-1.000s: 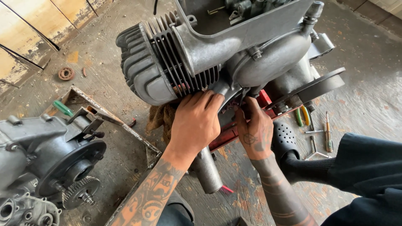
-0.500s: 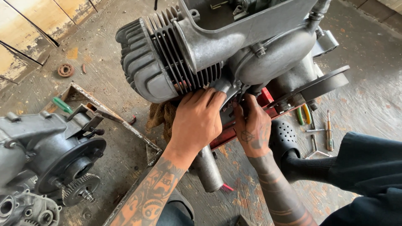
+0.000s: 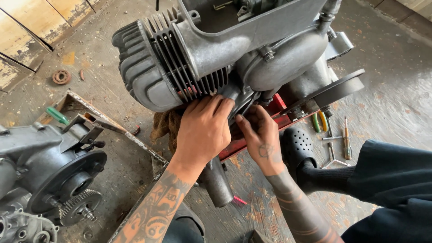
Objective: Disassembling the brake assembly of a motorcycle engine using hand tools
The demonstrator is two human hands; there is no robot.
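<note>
A grey scooter engine (image 3: pixel 211 49) with a finned cylinder (image 3: pixel 153 72) sits on a red stand (image 3: pixel 274 112) on the concrete floor. My left hand (image 3: pixel 203 130) reaches under the cylinder, its fingers pressed against the exhaust port where a grey exhaust pipe (image 3: pixel 216 180) runs down toward me. My right hand (image 3: pixel 260 137) is beside it, fingertips curled up into the gap under the engine case. What the fingertips grip is hidden. A brown rag (image 3: pixel 165 126) hangs under the cylinder, left of my left hand.
A second engine (image 3: pixel 49 166) with a gear and flywheel lies at the left on a metal tray (image 3: pixel 112 128). Screwdrivers and a tri-wrench (image 3: pixel 335 139) lie on the floor at the right, by my black shoe (image 3: pixel 297 146). A rusty ring (image 3: pixel 61 77) lies far left.
The view has shifted slightly; both hands stay under the engine, with the right fingers curling a little further up into the gap.
</note>
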